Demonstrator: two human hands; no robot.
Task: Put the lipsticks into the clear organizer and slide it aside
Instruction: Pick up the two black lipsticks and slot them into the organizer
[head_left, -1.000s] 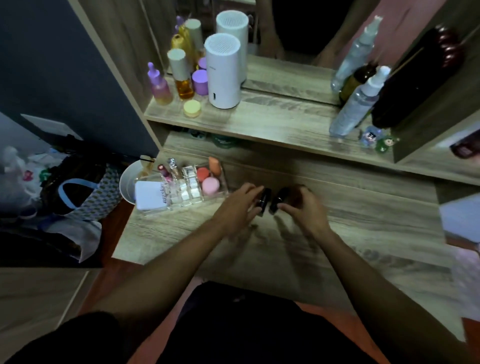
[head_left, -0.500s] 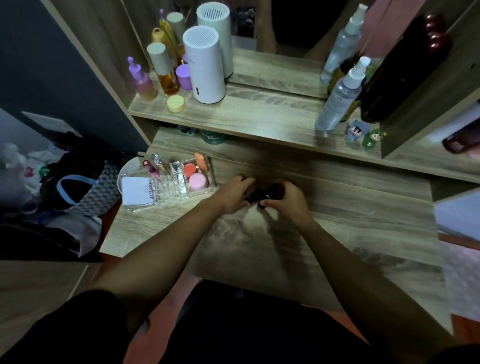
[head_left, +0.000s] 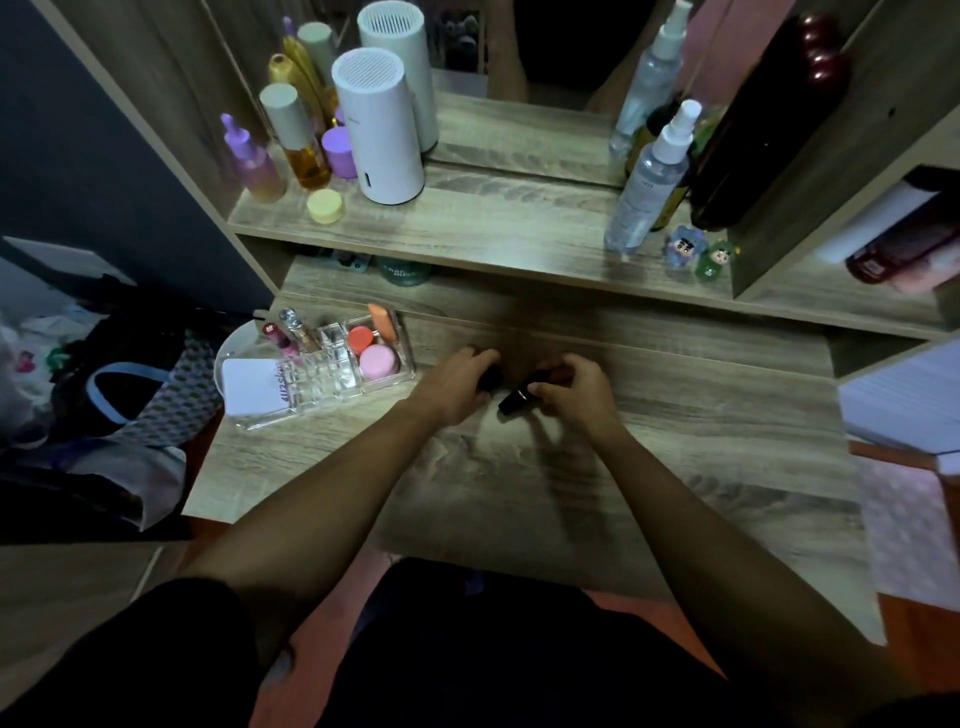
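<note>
On the wooden desk (head_left: 675, 441), my left hand (head_left: 457, 382) is closed around a dark lipstick (head_left: 489, 378), of which only the end shows. My right hand (head_left: 569, 387) grips a second black lipstick (head_left: 516, 399), tilted with its lower end near the desk. The two hands are close together at the desk's middle. To their left stands the clear organizer (head_left: 332, 384). It holds a pink-capped tube (head_left: 275, 335), a silver-topped tube, an orange jar, a pink jar and an orange sponge; several slots are bare.
A white card (head_left: 249, 384) lies at the organizer's left end, over a white round dish. The shelf (head_left: 493, 228) above carries a white cylinder (head_left: 382, 130), coloured bottles, spray bottles (head_left: 649, 176) and two small figures. Bags lie on the floor at left.
The view has shifted, so the desk things sit lower and further right in frame. Both hands stay together on the two lipsticks; the right one's lipstick now tilts down toward the desk.
</note>
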